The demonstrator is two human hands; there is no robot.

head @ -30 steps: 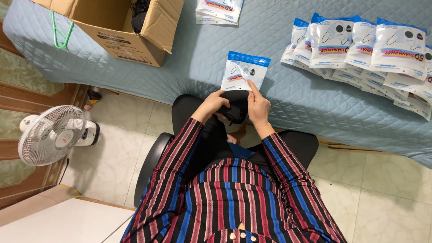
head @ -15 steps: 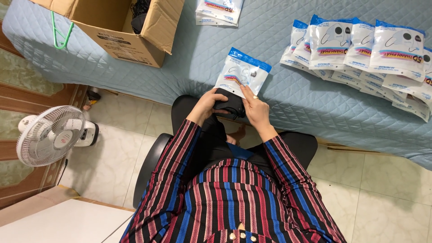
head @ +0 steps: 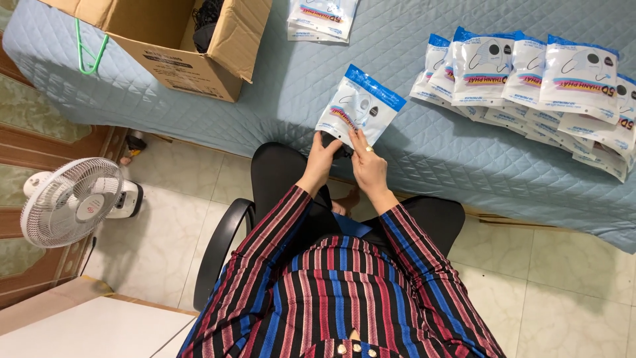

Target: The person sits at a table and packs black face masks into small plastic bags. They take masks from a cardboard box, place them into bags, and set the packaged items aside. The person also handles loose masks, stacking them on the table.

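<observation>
A white plastic pouch with a blue top strip (head: 358, 109) lies tilted at the near edge of the quilted blue bed (head: 424, 152). My left hand (head: 322, 154) grips its lower left corner and presses a black item (head: 339, 147) into its opening. My right hand (head: 366, 159), with a ring on one finger, pinches the pouch's lower edge beside it. Most of the black item is hidden by the pouch and my fingers.
A row of several filled pouches (head: 530, 79) overlaps along the bed's right side, and a small stack (head: 322, 16) lies at the top. An open cardboard box (head: 179, 40) with a green hanger (head: 89, 53) sits at the left. A white fan (head: 69, 202) stands on the tiled floor.
The black item was held in both hands over my lap below the pouch. Both hands have risen to the pouch's lower edge, and the item is now mostly inside it.
</observation>
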